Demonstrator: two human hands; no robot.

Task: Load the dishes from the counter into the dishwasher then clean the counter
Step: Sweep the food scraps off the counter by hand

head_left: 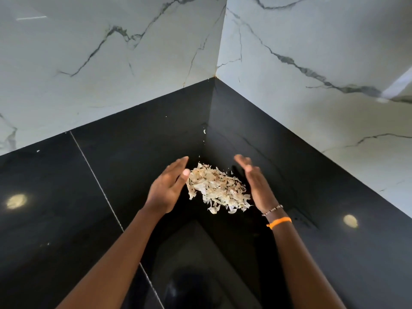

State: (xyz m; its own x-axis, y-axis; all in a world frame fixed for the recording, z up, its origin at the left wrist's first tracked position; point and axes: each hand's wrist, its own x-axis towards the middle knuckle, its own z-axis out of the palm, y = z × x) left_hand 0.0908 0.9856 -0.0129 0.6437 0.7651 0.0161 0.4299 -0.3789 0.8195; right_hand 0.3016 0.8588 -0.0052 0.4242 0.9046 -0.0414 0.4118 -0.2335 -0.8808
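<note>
From the head camera I am looking down into a corner of the black worktop, where two polished black slabs meet under white marble-look wall panels with dark veins. A thin pale seam runs across the left slab, and two round light reflections show on the gloss, one far left and one far right.

In the corner lies a loose pile of pale, papery peel scraps, cream and light brown, spread flat on the worktop. A few tiny flecks lie apart from it, nearer the corner line.

My left hand stands on edge just left of the pile, palm turned toward it, fingers straight and together, thumb tip right by the pile's left edge. It has hold of nothing. Whether the palm edge actually touches the scraps I cannot tell.

My right hand mirrors it on the pile's right side, palm facing inward, fingers stretched out and slightly blurred, gripping nothing. Its heel sits right against the scraps' right edge. The pile lies between the two palms. On the right wrist I see a thin beaded bracelet and, just behind it, an orange band.

Both forearms reach in from the bottom edge.
</note>
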